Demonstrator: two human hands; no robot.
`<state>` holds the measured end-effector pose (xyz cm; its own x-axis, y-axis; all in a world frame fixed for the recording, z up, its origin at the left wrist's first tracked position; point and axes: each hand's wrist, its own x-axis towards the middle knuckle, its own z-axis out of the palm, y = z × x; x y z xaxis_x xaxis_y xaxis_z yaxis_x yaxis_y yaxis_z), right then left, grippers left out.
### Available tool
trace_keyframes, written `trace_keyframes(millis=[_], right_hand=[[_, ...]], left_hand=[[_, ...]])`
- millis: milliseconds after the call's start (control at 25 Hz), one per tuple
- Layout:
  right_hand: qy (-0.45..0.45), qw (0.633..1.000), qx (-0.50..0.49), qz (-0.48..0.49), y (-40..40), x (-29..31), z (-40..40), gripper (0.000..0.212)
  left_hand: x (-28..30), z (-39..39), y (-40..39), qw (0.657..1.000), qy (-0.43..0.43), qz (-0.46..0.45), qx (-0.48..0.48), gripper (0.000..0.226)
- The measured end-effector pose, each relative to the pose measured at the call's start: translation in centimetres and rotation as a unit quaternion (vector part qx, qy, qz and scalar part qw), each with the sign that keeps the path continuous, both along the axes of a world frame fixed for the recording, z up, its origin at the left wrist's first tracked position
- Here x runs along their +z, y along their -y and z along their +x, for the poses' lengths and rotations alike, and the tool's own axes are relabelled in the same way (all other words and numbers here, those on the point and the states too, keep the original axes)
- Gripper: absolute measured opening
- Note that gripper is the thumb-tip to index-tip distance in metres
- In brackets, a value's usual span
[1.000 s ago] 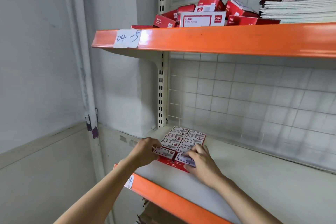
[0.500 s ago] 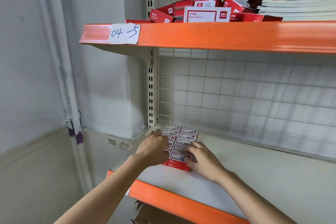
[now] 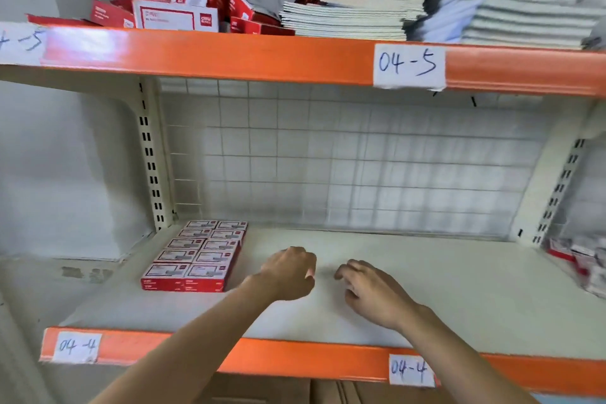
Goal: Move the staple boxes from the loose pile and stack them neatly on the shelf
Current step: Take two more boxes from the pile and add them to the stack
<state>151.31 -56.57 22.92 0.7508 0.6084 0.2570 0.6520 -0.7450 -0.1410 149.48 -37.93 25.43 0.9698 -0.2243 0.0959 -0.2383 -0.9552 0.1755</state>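
Looking up, I see the loose pile (image 3: 183,11) of red staple boxes at about 11 o'clock from my hands, on the upper shelf (image 3: 229,56). My left hand (image 3: 288,274) is nearer to it. Both it and my right hand (image 3: 370,292) hang loosely curled, holding nothing. On the lower shelf (image 3: 393,289) the neat stack (image 3: 200,256) sits at 9 o'clock, running front to back: ten boxes showing on top, two columns of five. I cannot count the pile.

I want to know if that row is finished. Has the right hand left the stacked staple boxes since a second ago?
Yes. The right hand was on the stacked staple boxes; now it hangs over bare shelf to their right, apart from them and holding nothing.
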Motion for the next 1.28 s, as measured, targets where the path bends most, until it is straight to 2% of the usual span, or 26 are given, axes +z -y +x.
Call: trace_keyframes(millis=[160, 320, 680, 1000, 1280], right_hand=[[-0.013, 0.998, -0.061, 0.008, 9.1, -0.2, -1.7, 0.035], [0.010, 0.989, -0.143, 0.038, 18.1, -0.5, -3.7, 0.030], [-0.001, 0.964, -0.256, 0.065, 35.4, -0.9, -8.4, 0.030], [-0.006, 0.943, -0.322, 0.090, 43.2, -0.8, -7.1, 0.032], [-0.015, 0.941, -0.335, 0.054, 48.8, 0.9, -0.2, 0.034]], left_hand=[[-0.8, 0.3, 8.6, 0.997, -0.023, -0.061, -0.031, 0.023], [-1.6, -0.4, 18.0, 0.993, -0.003, -0.098, -0.062, 0.025], [-2.8, -1.1, 35.5, 0.982, 0.012, -0.087, -0.165, 0.027], [-2.9, 3.8, 44.4, 0.977, 0.018, -0.080, -0.198, 0.027], [-2.7, 12.1, 48.9, 0.982, 0.011, -0.129, -0.136, 0.025]])
